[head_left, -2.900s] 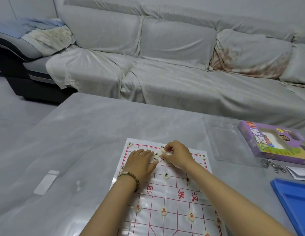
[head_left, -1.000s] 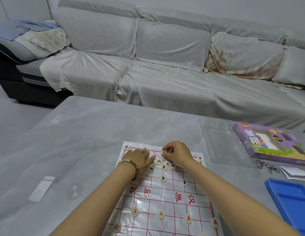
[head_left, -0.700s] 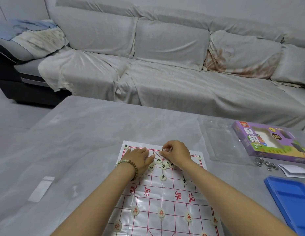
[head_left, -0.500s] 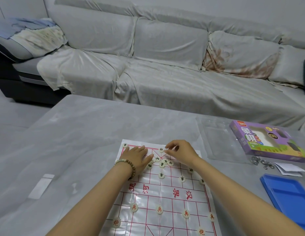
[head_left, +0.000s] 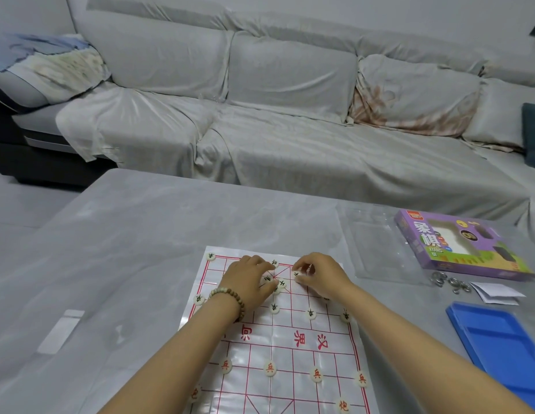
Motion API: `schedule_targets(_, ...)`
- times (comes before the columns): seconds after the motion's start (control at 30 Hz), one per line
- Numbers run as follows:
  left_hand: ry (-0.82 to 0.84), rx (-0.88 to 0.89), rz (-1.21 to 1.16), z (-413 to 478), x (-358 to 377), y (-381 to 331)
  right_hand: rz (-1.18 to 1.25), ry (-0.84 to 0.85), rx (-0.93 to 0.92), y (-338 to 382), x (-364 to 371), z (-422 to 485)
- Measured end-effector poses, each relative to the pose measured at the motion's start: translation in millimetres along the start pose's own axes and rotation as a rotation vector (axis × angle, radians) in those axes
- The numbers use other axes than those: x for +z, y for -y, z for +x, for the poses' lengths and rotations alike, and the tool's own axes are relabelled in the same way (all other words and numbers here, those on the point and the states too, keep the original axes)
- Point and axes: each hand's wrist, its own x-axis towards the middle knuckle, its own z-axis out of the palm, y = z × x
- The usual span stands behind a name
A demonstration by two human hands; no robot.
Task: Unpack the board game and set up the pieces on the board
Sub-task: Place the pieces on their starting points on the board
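Table [head_left: 140,249]: grey top, sofa [head_left: 290,130] behind; board [head_left: 293,392] at 6 o'clock.
Right hand [head_left: 320,276]: thumb and fingertips pinched a piece [head_left: 296,274] near the board's 12 o'clock edge.
Left hand [head_left: 248,279]: flat, fingers together, resting beside the pile [head_left: 282,283].
Change: right fingers, stretched toward the placed piece [head_left: 274,263] a moment earlier, had curled back onto the next one.
Meaning: far back row was mostly unfilled; near soldiers [head_left: 270,368] stood.
Box [head_left: 457,243]: 3 o'clock, apart.
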Motion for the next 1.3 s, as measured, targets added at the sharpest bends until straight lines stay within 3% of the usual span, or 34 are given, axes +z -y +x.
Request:
schedule_targets(0.13, -0.062, -0.02, -0.023, 3.1, 0.9, -3.7, 0.11, -0.022, 0.047, -1.5, 1.2, 6.3)
schedule_targets(0.33, -0.024, -0.038, -0.012, 5.7, 2.6, -9.3, 0.038, -0.076, 0.06, -6.4, 6.4, 5.3)
schedule_targets(0.5, -0.018, -0.046, -0.012, 6.0, 5.1, -14.5, 0.144, -0.036, 0.025, -3.7, 7.6, 7.2)
schedule_targets(0.67, -0.004, -0.07, 0.016, 7.8, 7.1, -14.5, 0.026, -0.13, 0.073, -1.3, 12.8, 5.6)
schedule_targets(0.87, -0.019, -0.086, -0.01, 6.3, 9.5, -12.7, 0.117, -0.079, 0.031, -1.5, 16.0, 9.5)
schedule_targets(1.07, 0.013, -0.084, -0.017, 6.3, 6.2, -8.2, 0.126, -0.204, 0.114, 0.2, 19.9, 9.5)
schedule_targets(1.3, 0.085, -0.099, -0.047, 8.0, 1.7, -1.2, 0.23, -0.184, 0.122, 1.7, 21.7, 17.0)
